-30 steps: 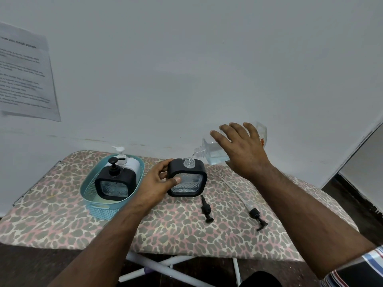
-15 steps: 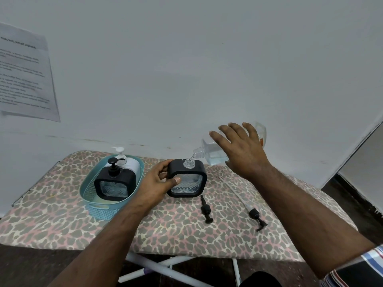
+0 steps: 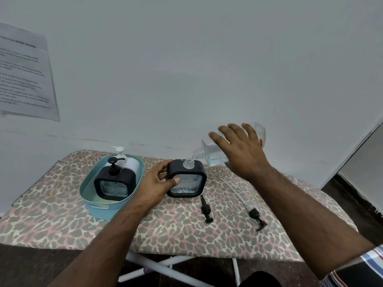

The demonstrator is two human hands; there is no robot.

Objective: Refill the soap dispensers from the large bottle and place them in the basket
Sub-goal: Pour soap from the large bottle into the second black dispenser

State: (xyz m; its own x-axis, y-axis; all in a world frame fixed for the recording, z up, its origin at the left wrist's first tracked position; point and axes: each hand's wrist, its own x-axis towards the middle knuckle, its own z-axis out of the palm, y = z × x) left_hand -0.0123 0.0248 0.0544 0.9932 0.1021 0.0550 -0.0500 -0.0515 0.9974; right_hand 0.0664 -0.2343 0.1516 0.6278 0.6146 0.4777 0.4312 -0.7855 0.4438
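My right hand [image 3: 241, 151] grips the large clear bottle [image 3: 211, 155], tipped on its side with its neck just over the open mouth of a black square dispenser [image 3: 186, 179]. A thin stream of clear liquid runs from neck to mouth. My left hand [image 3: 156, 181] holds that dispenser by its left side, upright on the board. Two other dispensers stand in the teal basket [image 3: 97, 200]: a black one [image 3: 114, 182] in front with its pump on, and a white one [image 3: 129, 162] behind it.
A short black pump [image 3: 206, 210] and a longer pump with a clear tube [image 3: 251, 212] lie on the leopard-print ironing board [image 3: 176, 230], right of the dispenser. A wall stands close behind, with a printed sheet [image 3: 22, 75] at the left. Floor drops away right.
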